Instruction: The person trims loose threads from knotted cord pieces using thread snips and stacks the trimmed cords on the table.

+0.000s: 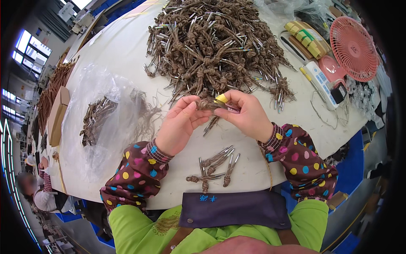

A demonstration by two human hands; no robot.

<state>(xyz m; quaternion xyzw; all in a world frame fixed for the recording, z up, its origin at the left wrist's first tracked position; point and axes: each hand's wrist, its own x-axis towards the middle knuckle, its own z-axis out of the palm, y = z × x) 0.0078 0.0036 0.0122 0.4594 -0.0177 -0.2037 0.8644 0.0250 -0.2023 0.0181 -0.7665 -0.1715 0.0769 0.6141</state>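
Between my two hands, in front of the big pile, is a knotted brown cord [204, 104] with metal tips. My left hand [179, 122] pinches its knotted end between thumb and fingers. Closed on the other end is my right hand [248, 113], with a small yellow piece [220, 98] at its index finger; I cannot tell whether that is a wrap or a tool. Just beyond the hands rises a large heap of similar knotted cords [215, 51] with silvery tips. Nearer me, several more knotted cords [215, 162] lie loosely on the white table [169, 186].
At left lies a see-through plastic bag [91, 158] with dark cords in it, beside a cardboard box [58, 114]. A pink fan [354, 48], a white power strip [322, 82] and a yellow package [308, 39] occupy the right side. Another person [46, 197] sits far left.
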